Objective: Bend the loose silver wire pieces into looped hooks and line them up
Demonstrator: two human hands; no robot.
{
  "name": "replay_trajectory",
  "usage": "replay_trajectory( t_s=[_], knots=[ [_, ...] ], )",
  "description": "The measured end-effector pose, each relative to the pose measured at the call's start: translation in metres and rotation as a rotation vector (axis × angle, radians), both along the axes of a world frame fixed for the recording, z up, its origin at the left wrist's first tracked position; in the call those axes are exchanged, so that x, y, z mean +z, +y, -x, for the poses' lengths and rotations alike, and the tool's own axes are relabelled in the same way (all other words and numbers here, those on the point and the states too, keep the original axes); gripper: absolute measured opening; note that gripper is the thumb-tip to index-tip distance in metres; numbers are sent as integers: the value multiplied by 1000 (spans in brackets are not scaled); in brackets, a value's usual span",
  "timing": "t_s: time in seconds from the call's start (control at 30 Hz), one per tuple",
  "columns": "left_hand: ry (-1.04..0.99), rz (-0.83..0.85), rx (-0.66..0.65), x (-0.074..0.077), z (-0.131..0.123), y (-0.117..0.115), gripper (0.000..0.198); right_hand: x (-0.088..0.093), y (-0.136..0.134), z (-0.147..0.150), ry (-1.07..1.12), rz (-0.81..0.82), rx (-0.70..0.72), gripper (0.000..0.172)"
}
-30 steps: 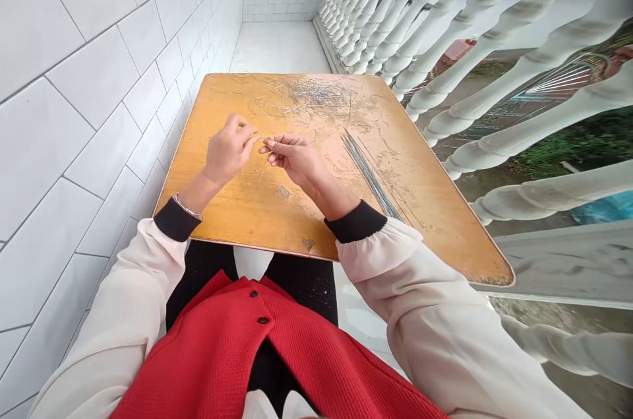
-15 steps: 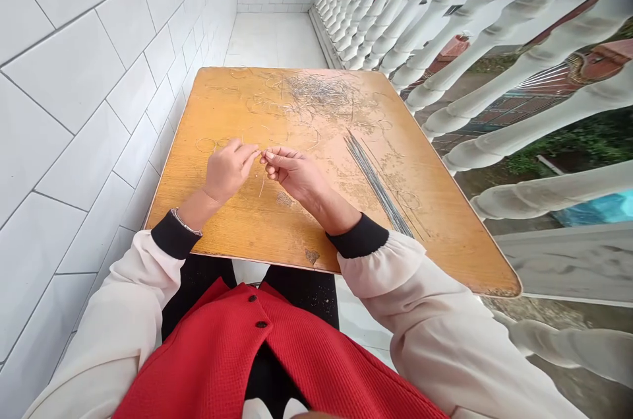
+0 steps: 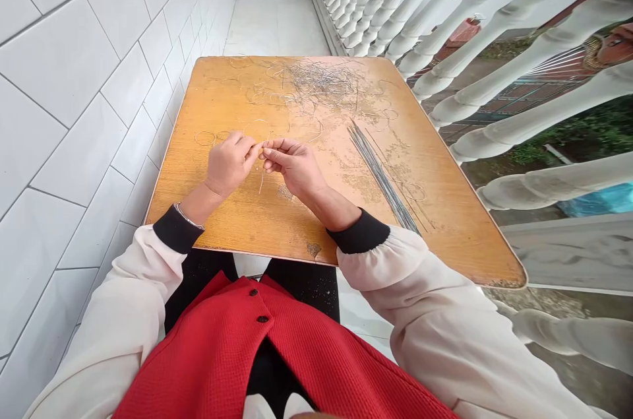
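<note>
My left hand [image 3: 228, 161] and my right hand [image 3: 293, 165] meet fingertip to fingertip above the near middle of a worn wooden table [image 3: 247, 221]. Both are closed in a pinch on one thin wire [image 3: 262, 176]. The wire arcs up in a loop above my fingers and a short end hangs down between my hands. A bundle of straight wires [image 3: 380, 175] lies to the right of my right hand. A tangled heap of wire [image 3: 321, 79] sits at the far side of the table. Finished wire rings [image 3: 205, 137] lie just beyond my left hand.
A white tiled wall [image 3: 84, 76] runs close along the table's left edge. A white balustrade [image 3: 475, 23] stands to the right. More wire rings [image 3: 413, 191] lie by the straight bundle. My red vest and black lap are below the near edge.
My hands stay pinched together on the wire with slight finger shifts. The wire now arcs higher above my fingers. The camera has tipped a little, so the table sits higher in view.
</note>
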State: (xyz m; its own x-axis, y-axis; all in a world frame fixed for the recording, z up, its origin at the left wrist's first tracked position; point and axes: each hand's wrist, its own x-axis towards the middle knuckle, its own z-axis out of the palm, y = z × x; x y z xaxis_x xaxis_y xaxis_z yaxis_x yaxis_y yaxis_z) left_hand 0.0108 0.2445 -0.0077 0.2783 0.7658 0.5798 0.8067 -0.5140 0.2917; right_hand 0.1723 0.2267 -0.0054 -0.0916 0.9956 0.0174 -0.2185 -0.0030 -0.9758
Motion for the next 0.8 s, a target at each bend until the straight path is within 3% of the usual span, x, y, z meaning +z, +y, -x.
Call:
replay_trajectory(
  t_s=[0.43,0.57,0.67,0.8],
  knots=[
    [-128,-47,-75,-10,0,4,25,1,2,0,26,-33,-17,27],
    [-309,-24,-120,-9,3,3,44,2,4,-2,-2,-43,-62,24],
    [-547,72,-91,-1,6,3,40,3,5,-6,-58,-80,-88,20],
    [-828,348,-93,10,6,6,18,1,8,-9,-154,-132,-110,16]
  ],
)
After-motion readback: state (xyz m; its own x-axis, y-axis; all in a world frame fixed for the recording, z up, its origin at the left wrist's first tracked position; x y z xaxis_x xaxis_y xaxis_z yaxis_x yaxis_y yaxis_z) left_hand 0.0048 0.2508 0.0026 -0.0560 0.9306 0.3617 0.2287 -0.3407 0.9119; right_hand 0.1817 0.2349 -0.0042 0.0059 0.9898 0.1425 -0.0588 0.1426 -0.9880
